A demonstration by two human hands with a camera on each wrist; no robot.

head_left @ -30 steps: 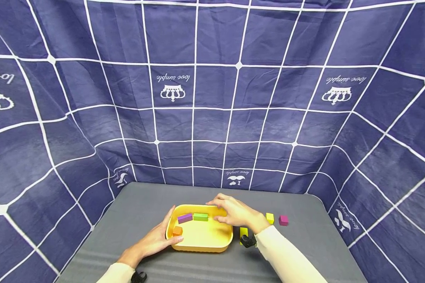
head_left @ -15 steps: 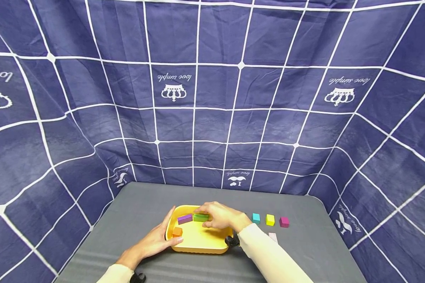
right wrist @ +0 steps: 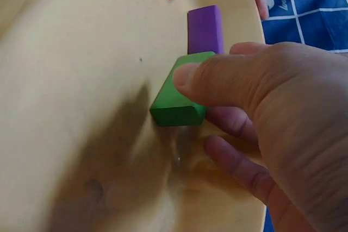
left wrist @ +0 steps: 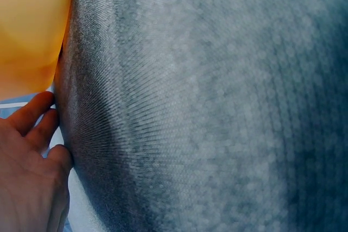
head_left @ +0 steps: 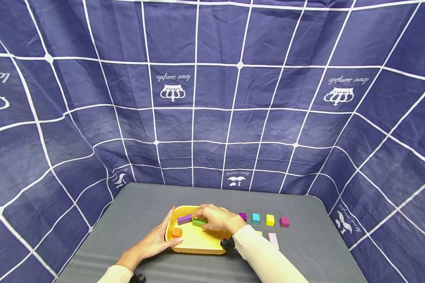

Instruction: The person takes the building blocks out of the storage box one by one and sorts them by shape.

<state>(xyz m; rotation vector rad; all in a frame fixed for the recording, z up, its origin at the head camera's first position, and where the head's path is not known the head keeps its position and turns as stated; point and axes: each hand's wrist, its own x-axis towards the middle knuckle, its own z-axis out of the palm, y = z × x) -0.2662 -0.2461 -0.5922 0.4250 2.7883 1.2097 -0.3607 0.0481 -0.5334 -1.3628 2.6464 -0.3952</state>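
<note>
In the head view, a yellow tray [head_left: 198, 250] stands on the grey table. My left hand [head_left: 155, 238] holds its left end, thumb over the rim and fingers along the outside. My right hand [head_left: 217, 219] reaches inside and pinches a green block [right wrist: 176, 88] between thumb and fingers. The right wrist view shows my thumb on the block's upper face; the fingers behind it are partly hidden. Close to the green block's far end lies a purple block [right wrist: 205, 28]. An orange block [head_left: 177, 232] sits near the tray's left side.
Right of the tray stand small cubes: purple [head_left: 242, 216], turquoise [head_left: 256, 218], yellow [head_left: 270, 219] and magenta [head_left: 284, 222]. A pale pink block [head_left: 273, 240] lies nearer, beside a yellow piece mostly hidden by my right sleeve [head_left: 258, 251]. Blue gridded cloth [head_left: 212, 125] surrounds the table.
My right hand has moved left from the tray's right side to the green block and taken hold of it. The green block has turned slightly. My left hand stays on the tray.
</note>
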